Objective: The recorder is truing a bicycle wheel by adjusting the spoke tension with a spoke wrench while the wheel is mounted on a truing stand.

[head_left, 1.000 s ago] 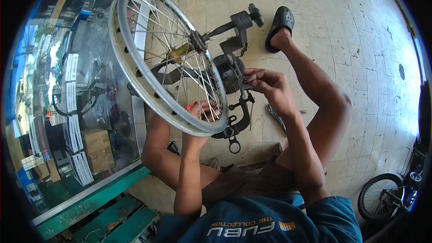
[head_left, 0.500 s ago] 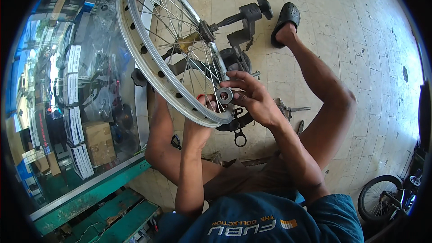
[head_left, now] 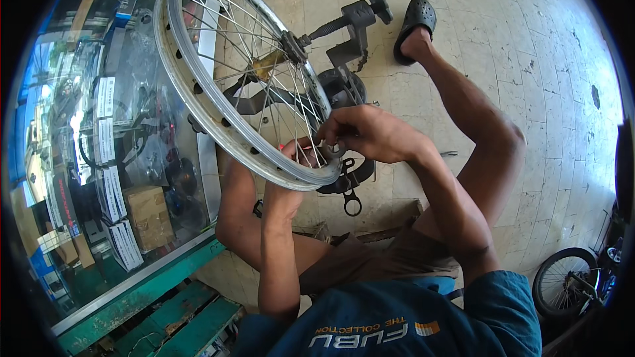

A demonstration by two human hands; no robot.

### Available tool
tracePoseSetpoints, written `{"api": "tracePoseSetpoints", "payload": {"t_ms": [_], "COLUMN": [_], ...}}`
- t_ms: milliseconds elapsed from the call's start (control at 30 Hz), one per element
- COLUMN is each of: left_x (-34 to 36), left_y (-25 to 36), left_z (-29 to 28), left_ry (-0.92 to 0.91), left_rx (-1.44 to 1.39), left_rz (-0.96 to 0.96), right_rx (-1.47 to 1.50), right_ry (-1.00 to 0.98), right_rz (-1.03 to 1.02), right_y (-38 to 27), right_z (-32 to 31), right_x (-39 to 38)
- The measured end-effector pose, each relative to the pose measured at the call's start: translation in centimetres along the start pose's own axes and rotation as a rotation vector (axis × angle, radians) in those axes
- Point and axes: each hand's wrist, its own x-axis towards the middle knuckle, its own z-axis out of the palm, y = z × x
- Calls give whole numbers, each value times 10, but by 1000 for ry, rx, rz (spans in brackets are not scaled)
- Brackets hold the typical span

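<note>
A bare silver bicycle rim with spokes point(head_left: 228, 116) and a gold-coloured hub point(head_left: 266, 66) is mounted in a dark wheel stand point(head_left: 357, 26). My right hand point(head_left: 374, 131) is closed at the rim's near right edge, wrist bent. Its fingers pinch a small round metal spoke wrench point(head_left: 335, 151), partly covered by the fingers. My left hand point(head_left: 303, 154) reaches up behind the rim's near edge, with bent fingers among the spokes beside the wrench. A bit of red shows at that hand. What its fingertips grip is hidden by spokes and rim.
A glass display case point(head_left: 142, 139) with boxes and parts stands at the left, above a green wooden base point(head_left: 165, 317). A black ring-ended bracket point(head_left: 352, 205) hangs below the rim. My clog-shod foot point(head_left: 417, 30) rests on the tiled floor. A bicycle wheel point(head_left: 565, 281) is at the lower right.
My right hand has rolled over, its fingers curling round the spoke wrench, which faced up in full view before. Rim and stand appear slightly further left; my left hand stays by the spokes.
</note>
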Motion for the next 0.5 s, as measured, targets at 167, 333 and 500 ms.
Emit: {"api": "tracePoseSetpoints", "payload": {"t_ms": [167, 333, 500], "left_x": [2, 5, 3], "left_y": [10, 7, 4], "left_z": [9, 9, 12], "left_ry": [17, -7, 71], "left_rx": [-254, -324, -375], "left_rz": [-42, 9, -19], "right_rx": [-153, -141, -167], "right_ry": [168, 379, 424], "right_rz": [-162, -261, -172], "right_y": [-12, -11, -8], "right_z": [4, 15, 22], "right_x": [15, 21, 6]}}
